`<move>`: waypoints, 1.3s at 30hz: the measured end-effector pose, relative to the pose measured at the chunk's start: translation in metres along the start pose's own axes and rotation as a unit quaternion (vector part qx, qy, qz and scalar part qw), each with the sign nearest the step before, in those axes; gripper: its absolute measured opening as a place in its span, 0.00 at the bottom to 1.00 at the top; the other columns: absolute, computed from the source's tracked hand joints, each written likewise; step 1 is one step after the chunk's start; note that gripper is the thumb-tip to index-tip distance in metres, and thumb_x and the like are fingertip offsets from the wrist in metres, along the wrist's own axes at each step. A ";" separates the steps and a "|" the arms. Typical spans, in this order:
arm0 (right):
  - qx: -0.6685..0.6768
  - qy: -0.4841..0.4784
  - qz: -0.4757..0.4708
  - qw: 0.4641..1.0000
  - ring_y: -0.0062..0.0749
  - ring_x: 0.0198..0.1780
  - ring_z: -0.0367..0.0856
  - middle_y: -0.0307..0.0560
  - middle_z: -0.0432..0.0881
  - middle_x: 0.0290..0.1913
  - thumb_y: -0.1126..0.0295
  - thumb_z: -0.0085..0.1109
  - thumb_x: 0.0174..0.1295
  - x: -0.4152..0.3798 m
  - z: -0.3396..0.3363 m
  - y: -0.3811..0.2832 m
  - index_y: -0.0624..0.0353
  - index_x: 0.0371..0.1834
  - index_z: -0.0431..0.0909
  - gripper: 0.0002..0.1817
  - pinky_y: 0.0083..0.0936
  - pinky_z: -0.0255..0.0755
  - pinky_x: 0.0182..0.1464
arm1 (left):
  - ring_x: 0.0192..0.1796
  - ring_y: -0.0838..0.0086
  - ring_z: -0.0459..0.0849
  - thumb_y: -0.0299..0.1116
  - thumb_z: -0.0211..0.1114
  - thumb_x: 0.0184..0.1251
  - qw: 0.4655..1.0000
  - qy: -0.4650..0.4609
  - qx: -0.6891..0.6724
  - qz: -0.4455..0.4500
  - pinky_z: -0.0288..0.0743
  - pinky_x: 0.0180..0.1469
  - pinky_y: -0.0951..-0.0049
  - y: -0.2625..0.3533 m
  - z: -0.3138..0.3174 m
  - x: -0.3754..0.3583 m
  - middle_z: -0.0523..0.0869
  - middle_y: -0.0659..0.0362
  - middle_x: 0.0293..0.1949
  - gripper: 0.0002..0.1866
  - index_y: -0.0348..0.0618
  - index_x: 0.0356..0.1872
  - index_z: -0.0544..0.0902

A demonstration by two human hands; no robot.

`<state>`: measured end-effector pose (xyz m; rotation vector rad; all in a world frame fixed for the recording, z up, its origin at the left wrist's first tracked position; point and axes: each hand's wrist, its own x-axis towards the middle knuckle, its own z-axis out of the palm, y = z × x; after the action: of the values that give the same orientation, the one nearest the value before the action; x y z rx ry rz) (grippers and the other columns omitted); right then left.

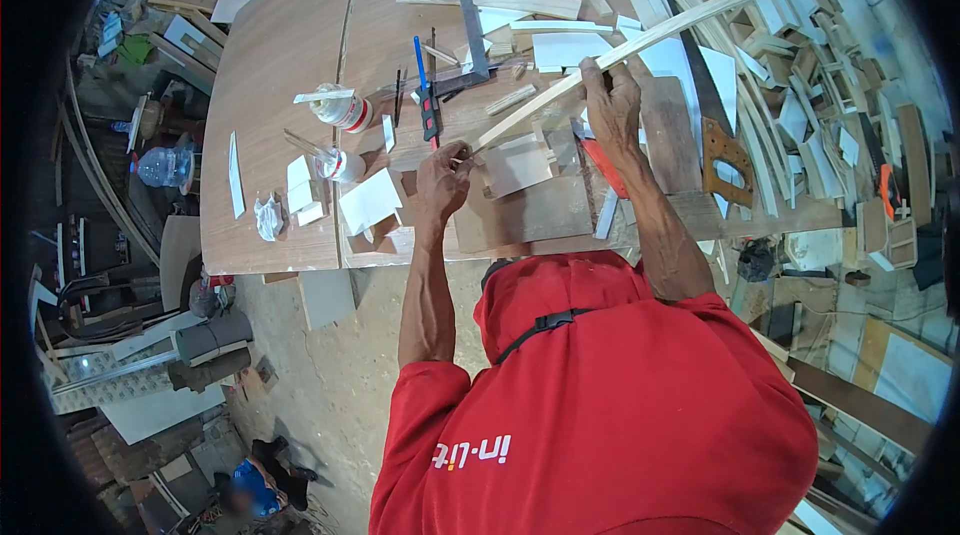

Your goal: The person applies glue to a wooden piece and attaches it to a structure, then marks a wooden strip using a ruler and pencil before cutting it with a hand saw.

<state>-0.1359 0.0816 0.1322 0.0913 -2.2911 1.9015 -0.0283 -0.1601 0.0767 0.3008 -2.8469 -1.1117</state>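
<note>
A long pale wooden strip (690,27) slants across the workbench, its far end raised toward the upper right. My right hand (614,107) is closed around the strip partway along. At the near lower end my left hand (442,178) is closed, its fingertips pinching the strip's tip. Beneath the strip, between my hands, a white-faced board piece (520,166) lies on a brown board (535,215). Close to my right forearm is a red-handled tool (606,167), partly hidden. A red and black tool (430,115) lies just beyond my left hand.
A metal try square (474,40) lies farther back. Left of my hands stand a glue bottle (345,110) and a white jar (342,167). On the right are a handsaw (727,167) and heaped wood offcuts (800,85). A person in blue (255,488) is at lower left.
</note>
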 end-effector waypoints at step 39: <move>0.038 -0.014 0.056 0.998 0.25 0.29 0.71 0.41 0.74 0.25 0.60 0.53 0.68 0.000 -0.007 0.012 0.67 0.38 0.77 0.17 0.29 0.66 0.33 | 0.32 0.60 0.86 0.30 0.63 0.58 1.000 0.012 -0.001 0.017 0.75 0.36 0.64 0.001 0.006 0.001 0.86 0.51 0.30 0.08 0.40 0.36 0.83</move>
<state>-0.1367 0.0912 0.1215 -0.0001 -2.2871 2.0548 -0.0301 -0.1554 0.0729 0.2646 -2.8181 -1.0973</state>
